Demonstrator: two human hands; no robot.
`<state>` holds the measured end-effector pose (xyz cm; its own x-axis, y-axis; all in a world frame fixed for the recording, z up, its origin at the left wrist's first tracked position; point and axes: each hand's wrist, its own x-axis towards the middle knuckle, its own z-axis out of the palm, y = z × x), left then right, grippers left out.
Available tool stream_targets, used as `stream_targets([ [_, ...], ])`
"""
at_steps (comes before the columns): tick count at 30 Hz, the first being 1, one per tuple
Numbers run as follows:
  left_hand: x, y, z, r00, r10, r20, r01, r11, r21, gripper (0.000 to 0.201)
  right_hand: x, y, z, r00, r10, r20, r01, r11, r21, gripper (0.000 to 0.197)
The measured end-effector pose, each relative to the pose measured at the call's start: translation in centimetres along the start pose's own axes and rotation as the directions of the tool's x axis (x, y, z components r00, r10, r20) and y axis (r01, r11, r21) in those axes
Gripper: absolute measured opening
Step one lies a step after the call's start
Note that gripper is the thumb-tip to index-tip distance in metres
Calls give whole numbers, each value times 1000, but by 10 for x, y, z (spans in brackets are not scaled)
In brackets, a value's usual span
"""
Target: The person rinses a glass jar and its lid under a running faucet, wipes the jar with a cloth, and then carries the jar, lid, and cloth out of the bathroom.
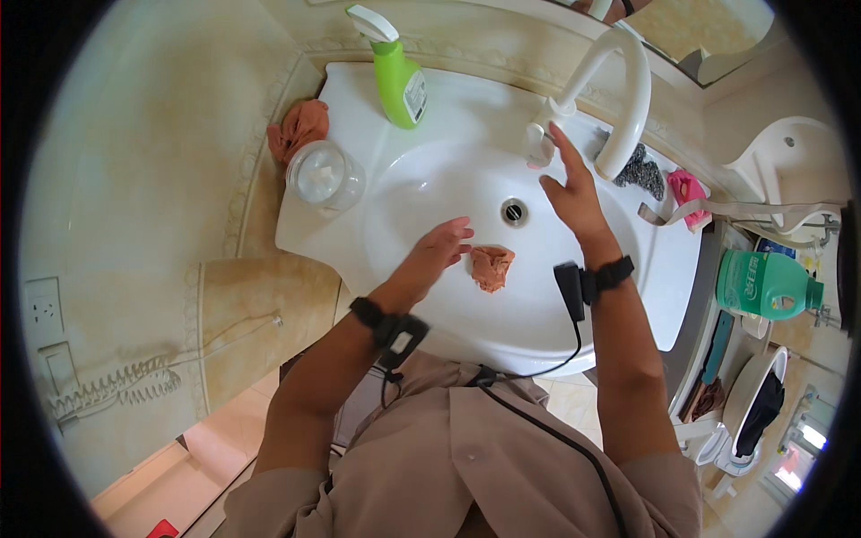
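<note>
In the white washbasin (pixel 404 188), a small crumpled orange-brown cloth (pixel 492 268) lies just in front of the drain (pixel 514 212). My left hand (pixel 437 255) hovers to the left of the cloth, its fingers loosely stretched and nothing in them. At the back of the basin stands a white faucet (pixel 635 99) with a tall curved spout. My right hand (pixel 575 193) reaches up to its lever (pixel 538 146), index finger extended against or very near it and thumb apart; whether they touch is hard to tell.
A green spray bottle (pixel 401 87) stands at the back left. On the left rim are a clear jar (pixel 326 176) and a bunched orange-brown cloth (pixel 300 128). Dark scouring mesh (pixel 640 172) and a pink cloth (pixel 688 197) lie right of the faucet, near a green jug (pixel 767 284).
</note>
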<state>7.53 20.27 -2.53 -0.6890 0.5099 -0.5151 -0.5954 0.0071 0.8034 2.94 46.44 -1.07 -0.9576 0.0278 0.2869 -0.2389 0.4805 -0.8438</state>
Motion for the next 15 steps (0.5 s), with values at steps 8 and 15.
stream_targets([
  [8, 59, -104, 35, 830, 328, 450, -471, -18, 882, 46, 7, 4, -10, 976, 83, 201, -92, 995, 35, 72],
  [15, 67, -93, 39, 983, 129, 130, -182, 762, 622, 2, 1, 8, -14, 950, 160, 269, -170, 985, 17, 70],
])
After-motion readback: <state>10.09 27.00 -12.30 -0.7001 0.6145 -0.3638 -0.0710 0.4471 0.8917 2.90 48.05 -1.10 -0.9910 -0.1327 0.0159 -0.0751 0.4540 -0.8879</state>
